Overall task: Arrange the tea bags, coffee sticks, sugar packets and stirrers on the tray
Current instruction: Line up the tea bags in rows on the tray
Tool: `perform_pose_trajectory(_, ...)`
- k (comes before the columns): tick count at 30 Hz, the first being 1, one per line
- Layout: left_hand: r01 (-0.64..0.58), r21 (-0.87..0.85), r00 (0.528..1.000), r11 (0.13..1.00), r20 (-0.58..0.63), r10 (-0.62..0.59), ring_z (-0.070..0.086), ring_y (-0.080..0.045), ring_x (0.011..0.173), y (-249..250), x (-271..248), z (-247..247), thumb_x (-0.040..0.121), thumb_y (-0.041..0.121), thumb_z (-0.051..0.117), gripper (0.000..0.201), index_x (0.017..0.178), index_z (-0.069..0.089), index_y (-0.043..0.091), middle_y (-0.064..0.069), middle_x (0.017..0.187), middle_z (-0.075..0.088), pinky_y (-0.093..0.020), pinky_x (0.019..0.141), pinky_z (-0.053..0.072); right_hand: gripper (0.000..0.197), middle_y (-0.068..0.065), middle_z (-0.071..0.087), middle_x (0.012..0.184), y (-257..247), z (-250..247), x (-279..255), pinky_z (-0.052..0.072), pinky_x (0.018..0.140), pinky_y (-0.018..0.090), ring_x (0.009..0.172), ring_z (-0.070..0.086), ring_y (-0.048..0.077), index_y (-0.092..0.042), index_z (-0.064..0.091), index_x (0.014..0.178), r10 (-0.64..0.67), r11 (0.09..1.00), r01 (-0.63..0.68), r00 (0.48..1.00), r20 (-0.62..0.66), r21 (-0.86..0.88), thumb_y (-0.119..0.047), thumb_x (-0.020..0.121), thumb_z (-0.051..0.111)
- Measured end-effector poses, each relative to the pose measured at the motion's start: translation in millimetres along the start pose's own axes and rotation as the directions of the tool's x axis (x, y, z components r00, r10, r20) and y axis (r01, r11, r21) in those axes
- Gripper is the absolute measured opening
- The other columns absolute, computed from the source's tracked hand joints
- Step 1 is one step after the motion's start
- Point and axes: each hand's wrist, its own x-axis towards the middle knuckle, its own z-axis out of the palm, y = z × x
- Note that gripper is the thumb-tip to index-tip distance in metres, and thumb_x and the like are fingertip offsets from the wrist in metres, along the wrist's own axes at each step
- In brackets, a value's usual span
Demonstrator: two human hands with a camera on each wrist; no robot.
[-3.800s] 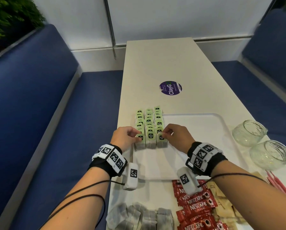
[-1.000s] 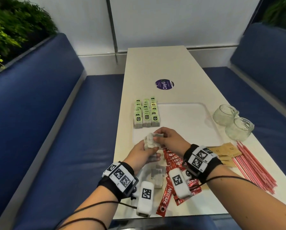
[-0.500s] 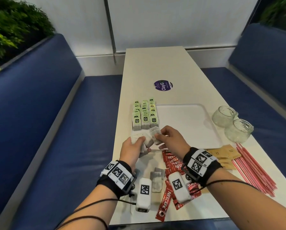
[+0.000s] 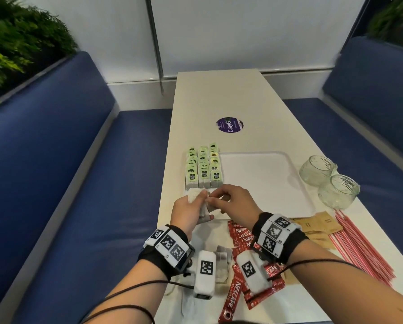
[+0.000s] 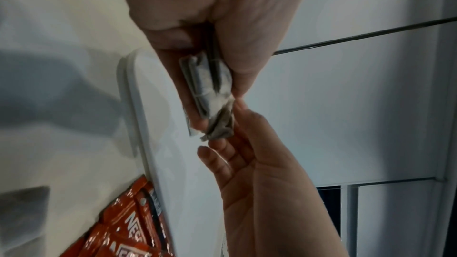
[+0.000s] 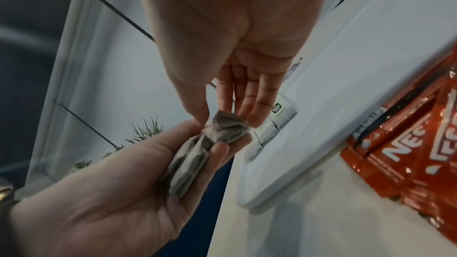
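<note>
Tea bags (image 4: pixel 201 208) stacked in left grip (image 4: pixel 187 212), top one pinched by right grip (image 4: pixel 234 203).

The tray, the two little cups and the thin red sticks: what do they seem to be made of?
The tray looks like white plastic, smooth and matte, with a rounded moulded rim. The two cups seem to be clear glass with a textured pattern: you can see through them, and they glint. The red stirrers look like thin plastic, straight and uniform in colour, though they are too fine to tell for sure.

tea bags (image 6: pixel 188 163): matt paper | coffee sticks (image 4: pixel 233 298): glossy foil (red) | tray (image 4: pixel 261 183): smooth plastic
</note>
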Motion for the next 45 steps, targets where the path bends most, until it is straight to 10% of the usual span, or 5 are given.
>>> perform_pose_trajectory(8, -0.030, 0.154, 0.999, 0.988, 0.019, 0.027, 0.071, -0.015, 0.070, 14, 18, -6, 0.087, 0.009, 0.071, 0.019, 0.106, 0.071, 0.011, -0.010, 0.092, 0.075, -0.032, 0.059, 0.060, 0.023, -0.002, 0.061, 0.105, 5, -13, 27, 0.050, 0.063, 0.020, 0.071, 0.063, 0.016, -0.018, 0.063, 0.112, 0.014, 1.000, -0.016, 0.999, -0.052, -0.023, -0.017, 0.089, 0.066)
perform_pose_trajectory(19, 0.059, 0.161, 0.988, 0.985, -0.150, -0.034, 0.074, -0.018, 0.068, 33, 63, -44, 0.096, 0.011, 0.057, 0.014, 0.103, 0.066, 0.003, -0.008, 0.095, 0.072, -0.031, 0.054, 0.060, 0.005, 0.006, 0.069, 0.072, 31, 0, 75, 0.058, 0.067, 0.032, 0.061, 0.064, 0.014, -0.012, 0.068, 0.083, 0.158, 0.981, -0.147, 0.984, 0.081, -0.126, -0.008, 0.085, 0.070)
perform_pose_trajectory(29, 0.036, 0.055, 0.977, 0.998, -0.210, -0.024, 0.076, -0.025, 0.079, 48, 91, -61, 0.094, 0.005, 0.052, 0.016, 0.105, 0.064, 0.004, -0.007, 0.101, 0.073, -0.028, 0.053, 0.056, 0.006, -0.012, 0.060, 0.063, 12, 34, 119, 0.040, 0.056, 0.012, 0.049, 0.055, -0.006, -0.010, 0.071, 0.084, 0.058, 0.996, -0.048, 0.989, 0.136, -0.076, -0.005, 0.085, 0.070)
perform_pose_trajectory(39, 0.048, 0.101, 0.971, 0.994, -0.238, -0.023, 0.075, -0.023, 0.077, 41, 98, -71, 0.091, 0.009, 0.065, 0.010, 0.098, 0.070, 0.005, -0.011, 0.094, 0.073, -0.039, 0.066, 0.059, 0.018, -0.007, 0.063, 0.066, 9, 39, 137, 0.057, 0.069, 0.033, 0.062, 0.059, 0.012, -0.020, 0.066, 0.075, 0.084, 0.993, -0.076, 0.992, 0.090, -0.092, -0.004, 0.084, 0.069)
perform_pose_trajectory(45, 0.027, 0.167, 0.989, 0.986, -0.150, -0.002, 0.064, -0.022, 0.068, 41, 87, -53, 0.089, 0.016, 0.071, 0.008, 0.094, 0.073, 0.010, -0.009, 0.081, 0.070, -0.029, 0.055, 0.058, 0.014, -0.012, 0.062, 0.086, 3, 23, 122, 0.038, 0.065, 0.007, 0.077, 0.055, -0.003, -0.019, 0.069, 0.098, 0.028, 0.999, -0.030, 0.998, -0.048, -0.038, -0.030, 0.088, 0.068)
